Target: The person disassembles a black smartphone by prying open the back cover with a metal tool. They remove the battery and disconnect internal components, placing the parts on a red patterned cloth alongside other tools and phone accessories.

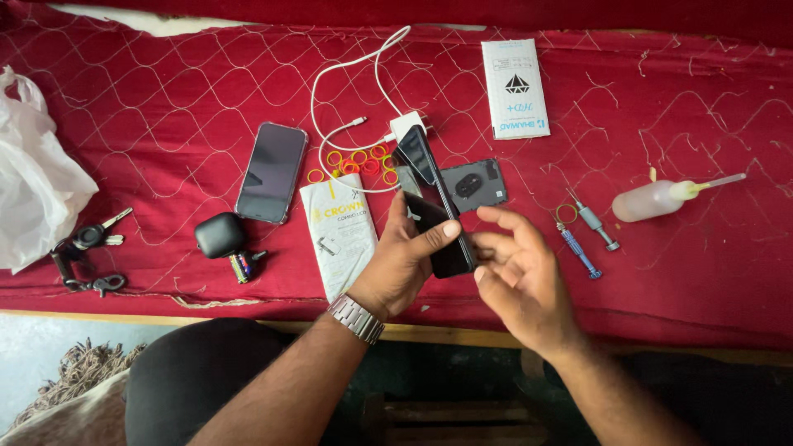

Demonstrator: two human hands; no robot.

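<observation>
My left hand point(402, 263), with a metal watch on the wrist, grips a dark phone point(435, 195) that stands tilted on edge above the red cloth. The thumb lies across the phone's face. My right hand point(520, 277) hovers just right of the phone, fingers spread and curled, fingertips close to its lower edge; whether they touch it is unclear. A dark back panel with a camera cut-out point(473, 184) lies flat just behind the phone.
On the red quilted cloth point(165, 107) lie another phone point(272, 172), a black earbud case point(220, 234), white packets point(340, 234) point(515, 88), coloured rubber bands point(357, 160), a white charger and cable point(408, 125), two small screwdrivers point(588, 235), a squeeze bottle point(657, 198), keys point(91, 241) and a plastic bag point(33, 186).
</observation>
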